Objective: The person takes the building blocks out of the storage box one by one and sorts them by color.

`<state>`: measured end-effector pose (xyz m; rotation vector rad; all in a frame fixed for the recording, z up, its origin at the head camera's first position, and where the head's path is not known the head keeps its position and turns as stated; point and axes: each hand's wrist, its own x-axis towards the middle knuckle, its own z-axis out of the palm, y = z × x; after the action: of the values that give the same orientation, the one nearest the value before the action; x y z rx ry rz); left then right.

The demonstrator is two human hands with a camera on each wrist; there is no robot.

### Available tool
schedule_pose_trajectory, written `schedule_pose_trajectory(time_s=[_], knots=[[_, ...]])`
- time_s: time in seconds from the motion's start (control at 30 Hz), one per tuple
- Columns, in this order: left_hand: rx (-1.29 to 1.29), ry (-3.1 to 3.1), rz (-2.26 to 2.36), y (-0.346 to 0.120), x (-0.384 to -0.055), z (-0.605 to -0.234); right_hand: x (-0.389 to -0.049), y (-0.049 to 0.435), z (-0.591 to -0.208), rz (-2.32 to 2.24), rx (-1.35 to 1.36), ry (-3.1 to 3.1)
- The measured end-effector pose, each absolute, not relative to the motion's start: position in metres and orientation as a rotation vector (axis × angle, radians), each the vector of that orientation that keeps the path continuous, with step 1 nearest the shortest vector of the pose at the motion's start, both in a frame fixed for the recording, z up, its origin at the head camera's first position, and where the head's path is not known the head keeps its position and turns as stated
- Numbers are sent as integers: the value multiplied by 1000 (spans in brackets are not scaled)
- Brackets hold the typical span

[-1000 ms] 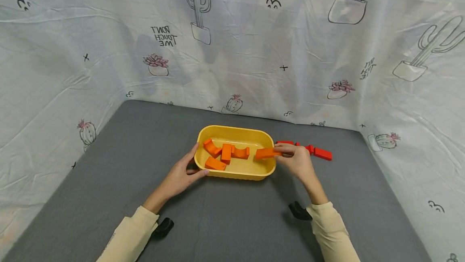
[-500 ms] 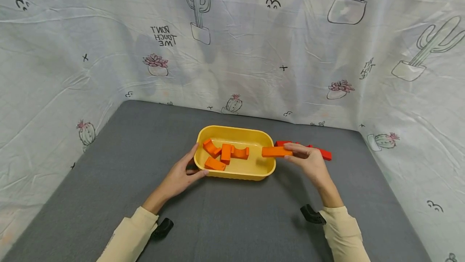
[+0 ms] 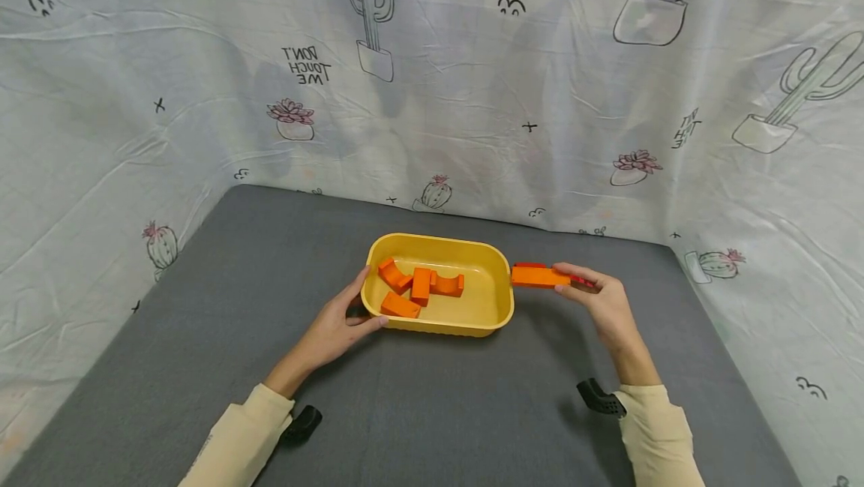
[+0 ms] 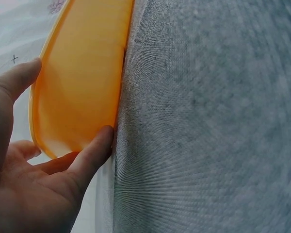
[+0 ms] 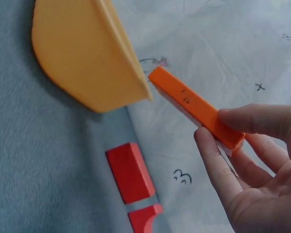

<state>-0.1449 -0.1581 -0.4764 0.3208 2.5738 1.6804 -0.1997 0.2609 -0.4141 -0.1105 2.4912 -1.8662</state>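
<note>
A yellow plastic tub [image 3: 484, 307] sits on the grey table. My left hand [image 3: 337, 329] grips its left end, thumb at the front rim and fingers round the far side. Inside the tub, toward the left, lie several orange blocks: a curved one [image 3: 394, 275], a small upright-looking one [image 3: 420, 287], an arched one [image 3: 447, 286] and a flat one [image 3: 400, 305]. Just past the tub's right end, my right hand [image 3: 607, 311] pinches a long orange block [image 5: 194, 104] by one end, thumb against fingers. This block is raised above the table and partly covers the red blocks behind it.
Several red blocks lie in a row right of the tub, among them a rectangular block [image 5: 130, 172] and a piece with a curved cut [image 5: 144, 217]. A white cloth [image 3: 459, 97] printed with cacti hangs behind the grey table [image 3: 418, 412] and along its sides.
My right hand has carried the long orange block rightward, from over the tub's right part to beyond its right rim. The left hand and the tub stay put.
</note>
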Motion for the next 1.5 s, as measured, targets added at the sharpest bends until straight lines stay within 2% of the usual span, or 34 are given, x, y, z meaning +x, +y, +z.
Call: schedule_pose_trajectory(time_s=[0.27,0.93,1.17,1.37,1.5], knots=[[318,2576,1681,-159,-145,-476,-204,275,-422,-1919,-131,2433],[328,2550,1697,-158,-144,-476,-219,278,-462,-1452,-227,2524],[319,2530,1707,-159,-144,-474,-220,276,-465,-1393,-378,2536],[324,2537,1704,-159,-144,-474,-222,274,-469,-1172,-560,2794],[337,2546,1696,-157,-144,-474,-221,274,-470,-1090,-580,2888]])
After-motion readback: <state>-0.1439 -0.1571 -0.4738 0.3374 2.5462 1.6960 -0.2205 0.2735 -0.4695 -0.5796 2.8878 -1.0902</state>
